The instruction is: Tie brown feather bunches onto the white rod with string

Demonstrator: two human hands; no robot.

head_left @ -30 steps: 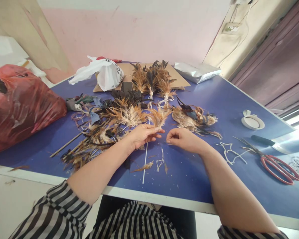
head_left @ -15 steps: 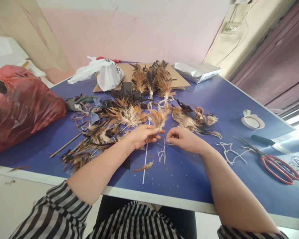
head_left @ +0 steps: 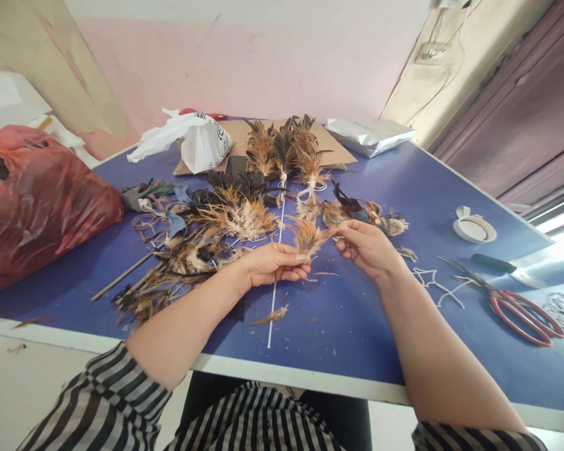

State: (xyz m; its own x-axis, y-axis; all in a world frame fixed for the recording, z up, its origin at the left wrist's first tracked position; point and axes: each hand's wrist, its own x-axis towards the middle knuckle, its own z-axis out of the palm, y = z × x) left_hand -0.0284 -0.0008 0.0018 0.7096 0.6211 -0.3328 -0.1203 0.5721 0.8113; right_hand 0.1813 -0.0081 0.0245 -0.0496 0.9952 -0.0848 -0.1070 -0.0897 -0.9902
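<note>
My left hand (head_left: 278,264) is closed on the base of a small bunch of brown feathers (head_left: 309,235), which fans upward between thumb and fingers. My right hand (head_left: 364,250) is at the bunch's right side, thumb and forefinger pinched at a feather tip; its other fingers are curled. Beneath the hands, a thin white stick (head_left: 273,313) lies on the blue table (head_left: 348,338). A loose feather (head_left: 270,316) rests across that stick. Just beyond the hands are a pile of brown and cream feathers (head_left: 244,216) and tied feather bunches (head_left: 305,153).
A red plastic bag (head_left: 42,213) bulges at the left. At the back are a white plastic bag (head_left: 204,147), cardboard (head_left: 341,156) and a silver packet (head_left: 371,134). On the right lie a tape roll (head_left: 474,228), red-handled scissors (head_left: 521,313), a dark-handled knife (head_left: 493,263) and white string (head_left: 439,288).
My right hand has moved up and right and turned, its fingertips now at the feathers' side. The bunch has come slightly nearer and right. The white string below the hands no longer shows.
</note>
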